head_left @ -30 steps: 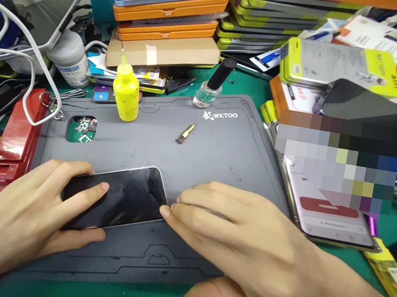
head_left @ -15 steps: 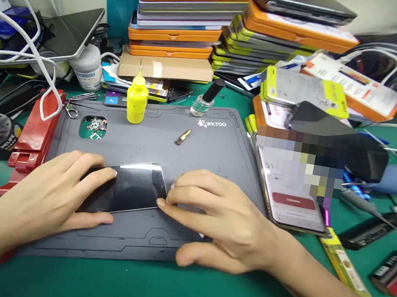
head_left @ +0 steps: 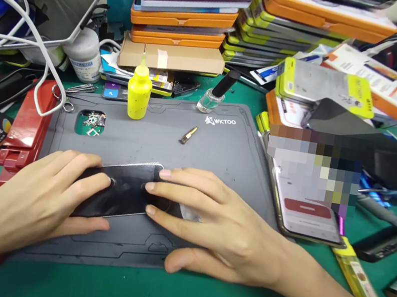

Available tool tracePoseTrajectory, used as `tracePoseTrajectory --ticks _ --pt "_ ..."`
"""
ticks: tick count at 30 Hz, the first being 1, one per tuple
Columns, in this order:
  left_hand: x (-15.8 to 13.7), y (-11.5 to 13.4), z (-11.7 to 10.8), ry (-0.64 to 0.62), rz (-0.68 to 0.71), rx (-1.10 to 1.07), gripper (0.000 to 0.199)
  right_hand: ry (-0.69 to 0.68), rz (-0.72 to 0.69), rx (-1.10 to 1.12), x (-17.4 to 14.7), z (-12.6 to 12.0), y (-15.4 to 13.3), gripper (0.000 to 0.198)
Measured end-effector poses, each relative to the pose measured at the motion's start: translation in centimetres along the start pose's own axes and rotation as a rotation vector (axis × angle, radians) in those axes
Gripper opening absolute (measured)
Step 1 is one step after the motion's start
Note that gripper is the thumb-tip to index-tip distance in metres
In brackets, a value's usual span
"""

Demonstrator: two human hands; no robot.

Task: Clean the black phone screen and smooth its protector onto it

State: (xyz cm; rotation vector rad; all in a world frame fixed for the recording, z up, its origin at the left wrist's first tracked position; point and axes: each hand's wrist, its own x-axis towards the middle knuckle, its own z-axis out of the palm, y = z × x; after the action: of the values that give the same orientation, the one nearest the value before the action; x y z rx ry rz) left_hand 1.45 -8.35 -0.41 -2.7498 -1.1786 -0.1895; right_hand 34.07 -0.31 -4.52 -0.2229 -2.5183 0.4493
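A black smartphone (head_left: 125,197) lies face up on the grey work mat (head_left: 220,157), with a thin bright edge along its top. My left hand (head_left: 58,191) grips its left end, the fingers over the screen and the thumb along the near side. Stretched out from the right, the fingers of my right hand (head_left: 216,222) rest on the right part of the screen, with the thumb apart from it. Something pale shows under those fingers, too covered to make out. Beyond the phone lie a small brush tip (head_left: 188,135) and a yellow needle bottle (head_left: 138,90).
A red clamp-like tool (head_left: 32,115) lies left of the mat. At the back stand a glass bottle with a black cap (head_left: 217,93) and stacked orange cases (head_left: 185,20). A lit phone (head_left: 308,222) leans at the right, near a yellow cutter (head_left: 363,277).
My right hand's fingers have moved left from the phone's right end onto its screen and spread out. My left hand keeps its hold. The view has shifted slightly.
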Motion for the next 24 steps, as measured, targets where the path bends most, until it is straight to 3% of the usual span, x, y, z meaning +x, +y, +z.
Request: tracePoseTrajectory --ticks 13,24 --pt "0.11 -0.15 0.27 -0.003 -0.011 -0.012 0.039 -0.098 0.019 -0.015 -0.12 0.61 -0.58 0.051" --pt "0.12 -0.19 -0.13 -0.015 -0.021 -0.041 0.042 -0.031 0.032 0.014 -0.17 0.71 -0.39 0.043"
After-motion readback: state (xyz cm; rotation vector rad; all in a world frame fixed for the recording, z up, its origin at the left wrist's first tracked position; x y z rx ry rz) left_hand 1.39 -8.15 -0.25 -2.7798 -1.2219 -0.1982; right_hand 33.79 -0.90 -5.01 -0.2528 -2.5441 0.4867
